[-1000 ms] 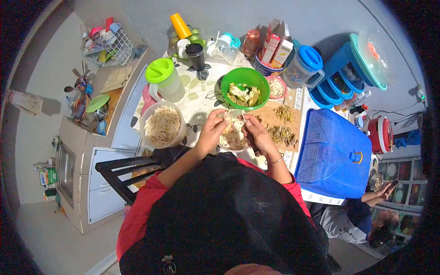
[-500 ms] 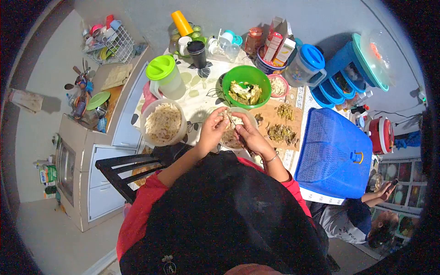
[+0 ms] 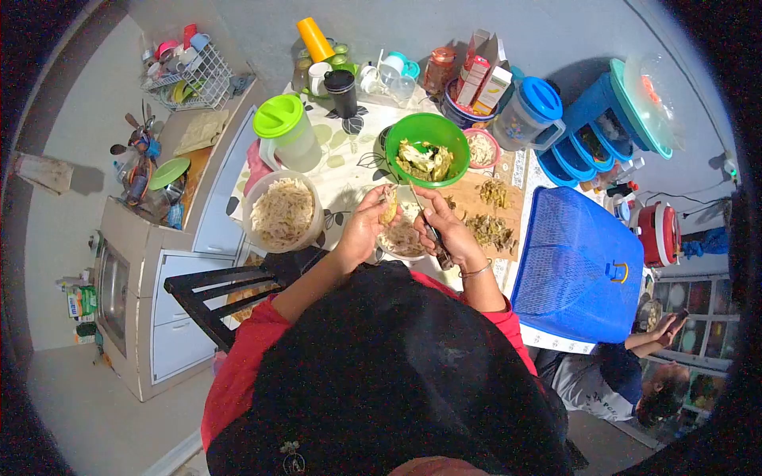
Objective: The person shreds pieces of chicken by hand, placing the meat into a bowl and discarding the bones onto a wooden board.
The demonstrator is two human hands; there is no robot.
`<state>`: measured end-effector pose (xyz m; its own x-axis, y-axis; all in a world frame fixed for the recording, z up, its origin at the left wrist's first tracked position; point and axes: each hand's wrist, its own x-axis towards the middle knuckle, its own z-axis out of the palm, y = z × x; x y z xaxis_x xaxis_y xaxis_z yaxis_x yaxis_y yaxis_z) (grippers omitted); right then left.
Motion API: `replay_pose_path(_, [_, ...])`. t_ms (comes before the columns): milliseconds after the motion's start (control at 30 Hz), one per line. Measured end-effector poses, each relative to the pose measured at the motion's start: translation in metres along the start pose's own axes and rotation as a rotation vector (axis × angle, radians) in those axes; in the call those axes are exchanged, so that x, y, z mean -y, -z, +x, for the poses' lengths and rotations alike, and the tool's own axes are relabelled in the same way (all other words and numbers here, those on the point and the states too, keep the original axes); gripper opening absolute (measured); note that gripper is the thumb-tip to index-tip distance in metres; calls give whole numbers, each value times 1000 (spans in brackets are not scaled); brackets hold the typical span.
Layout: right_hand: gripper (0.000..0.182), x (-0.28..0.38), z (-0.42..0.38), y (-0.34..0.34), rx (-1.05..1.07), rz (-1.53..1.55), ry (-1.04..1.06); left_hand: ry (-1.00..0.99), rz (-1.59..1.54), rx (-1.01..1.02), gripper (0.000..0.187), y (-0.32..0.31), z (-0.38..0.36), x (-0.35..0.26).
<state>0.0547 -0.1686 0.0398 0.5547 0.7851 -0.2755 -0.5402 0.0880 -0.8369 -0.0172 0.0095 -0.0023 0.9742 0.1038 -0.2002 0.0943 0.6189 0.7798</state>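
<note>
Pinching food piece (image 3: 389, 208) in left hand (image 3: 363, 230), gripping knife (image 3: 429, 226) in right hand (image 3: 450, 235), by bowl (image 3: 403, 241) at near side of tablecloth (image 3: 346, 144). Blue cover (image 3: 575, 262) right, sink (image 3: 117, 289) left, wall (image 3: 381, 40) far.

Patterned tablecloth (image 3: 343, 144) under green bowl (image 3: 427, 168).

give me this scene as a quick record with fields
left hand: holds a pale yellowish piece
right hand: grips a knife
below hands: bowl of pale shreds
left: larger tub of shreds
beyond hands: green bowl, pale pieces inside
right: board with dark scraps, then blue cover
</note>
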Motion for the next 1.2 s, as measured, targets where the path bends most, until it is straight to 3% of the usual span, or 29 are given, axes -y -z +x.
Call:
replay_pose_path(67, [37,0,-1,-1,21,9,-8,49,-137,13,38,3,0,-1])
replay_pose_path(367, [53,-8,-3,10,234,298,-92,111,-158,-59,31,2,-1,-6])
replay_pose_path(533, [55,-10,-4,13,263,337,-115,83,-225,-7,38,8,3,2])
replay_pose_path(633, [47,-6,-7,8,117,238,-156,79,-297,-3,41,3,3,0])
replay_pose_path(733, [38,-13,-3,7,-37,-144,-60,43,-191,-11,40,5,5,5])
replay_pose_path(833, [34,-5,-7,-4,-28,-251,-24,26,4,4,40,2,4,8])
replay_pose_path(867, [40,1,-7,-9,12,-211,-44,24,66,11,39,-1,2,8])
replay_pose_path(967, [44,-4,-2,-16,35,-190,24,21,33,-62,39,-20,-6,4])
replay_pose_path(1200, [46,-15,9,-10,0,-473,139,-120,117,11,37,-22,-2,12])
